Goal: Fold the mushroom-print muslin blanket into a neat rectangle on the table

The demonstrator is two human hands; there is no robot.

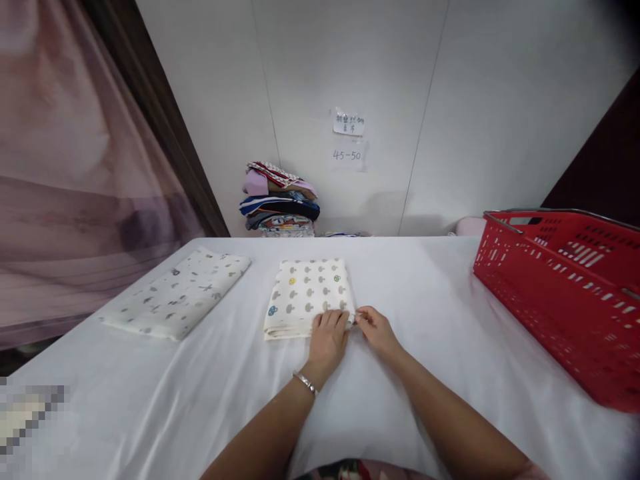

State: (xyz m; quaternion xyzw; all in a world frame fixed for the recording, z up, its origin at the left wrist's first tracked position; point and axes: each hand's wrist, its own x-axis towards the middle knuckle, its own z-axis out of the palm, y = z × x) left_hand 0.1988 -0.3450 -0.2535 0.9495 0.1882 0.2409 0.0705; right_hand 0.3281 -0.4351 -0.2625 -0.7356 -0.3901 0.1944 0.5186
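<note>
A white folded cloth [309, 287] with rows of grey mushroom shapes and a few blue, yellow and green ones lies in the middle of the table. My left hand [329, 337] has its fingers bent over the cloth's near edge, close to the right corner; its thumb is mostly hidden. At that same corner my right hand [376, 330] pinches the cloth's edge between thumb and fingers. To the left lies a second folded cloth [183, 293], white with small grey prints, untouched by either hand.
A white sheet covers the table [415, 280]. On the right stands a red plastic basket [560, 287] with a metal handle. Behind the far edge rises a stack of folded fabrics [280, 200]. A pink curtain [75, 167] hangs at the left, and paper notes [349, 124] are on the wall.
</note>
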